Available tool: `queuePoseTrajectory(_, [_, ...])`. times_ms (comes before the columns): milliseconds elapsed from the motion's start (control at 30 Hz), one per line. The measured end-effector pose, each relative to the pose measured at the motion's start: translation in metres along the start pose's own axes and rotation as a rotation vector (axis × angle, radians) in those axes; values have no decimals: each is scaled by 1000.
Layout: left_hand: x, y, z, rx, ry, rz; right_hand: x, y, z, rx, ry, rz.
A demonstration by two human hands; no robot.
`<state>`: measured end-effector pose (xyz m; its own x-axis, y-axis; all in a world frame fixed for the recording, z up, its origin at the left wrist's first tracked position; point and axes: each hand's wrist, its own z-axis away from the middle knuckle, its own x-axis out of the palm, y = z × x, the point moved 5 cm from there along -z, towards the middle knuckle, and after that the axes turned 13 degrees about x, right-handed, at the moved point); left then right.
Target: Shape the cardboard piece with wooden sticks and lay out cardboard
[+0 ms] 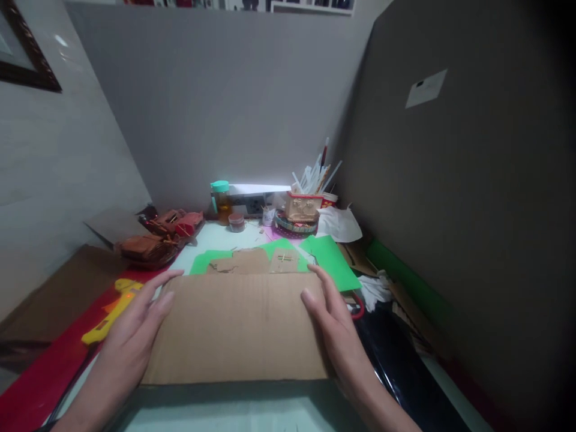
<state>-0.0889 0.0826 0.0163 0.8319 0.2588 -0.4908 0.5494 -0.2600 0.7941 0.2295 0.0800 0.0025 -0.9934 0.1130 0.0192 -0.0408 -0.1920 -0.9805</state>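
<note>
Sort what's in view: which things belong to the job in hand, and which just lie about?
Job: cardboard piece, held between left hand and right hand; perhaps yellow glue gun, not held.
Lying about, seemingly: teal-lidded bottle, small jar, picture frame.

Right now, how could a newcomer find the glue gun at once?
Start at the large cardboard panel. Left of it, just beyond the left hand, the glue gun lies along a red strip. Its bright yellow body sets it apart.

Flat, rectangular brown cardboard piece (237, 329)
</note>
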Motion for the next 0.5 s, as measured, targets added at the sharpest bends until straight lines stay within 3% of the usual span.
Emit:
queuePoseTrajectory(233, [7, 2, -2, 15, 0, 87, -2, -3, 4, 77, -21, -108])
queuePoseTrajectory(500, [16, 8, -2, 11, 4, 177, -12, -19, 12, 47, 73, -95])
